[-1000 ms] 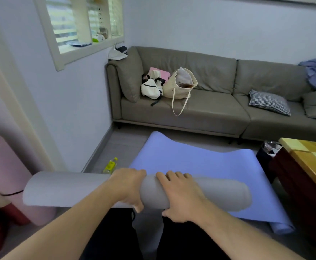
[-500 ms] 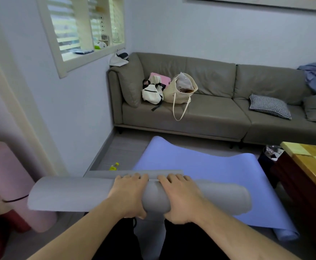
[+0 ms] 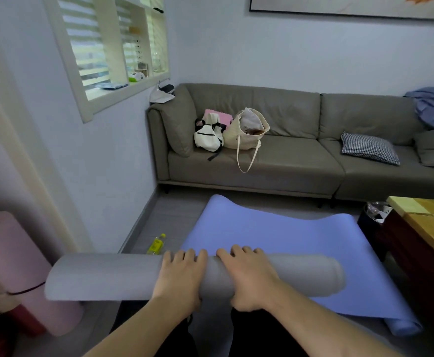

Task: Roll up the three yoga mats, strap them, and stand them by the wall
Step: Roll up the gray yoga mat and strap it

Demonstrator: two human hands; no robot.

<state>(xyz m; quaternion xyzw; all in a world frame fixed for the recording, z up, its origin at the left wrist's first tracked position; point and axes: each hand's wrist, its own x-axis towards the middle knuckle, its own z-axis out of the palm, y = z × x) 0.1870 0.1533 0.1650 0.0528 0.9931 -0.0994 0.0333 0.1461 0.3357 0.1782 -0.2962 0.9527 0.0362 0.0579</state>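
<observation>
Now both hands sit side by side on the rolled grey yoga mat (image 3: pixel 107 275), which lies crosswise over the person's lap: the left hand (image 3: pixel 180 275) and right hand (image 3: pixel 249 278) each curl over it, gripping. Beyond it a blue yoga mat (image 3: pixel 275 240) lies mostly unrolled on the floor. A pink rolled mat (image 3: pixel 12 266), strapped, stands at the left wall. On the sofa (image 3: pixel 301 161), a cream tote bag (image 3: pixel 247 132) holds a pale bundle.

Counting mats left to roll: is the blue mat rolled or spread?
Mostly spread: the blue mat lies flat on the floor, only its near end curled.
</observation>
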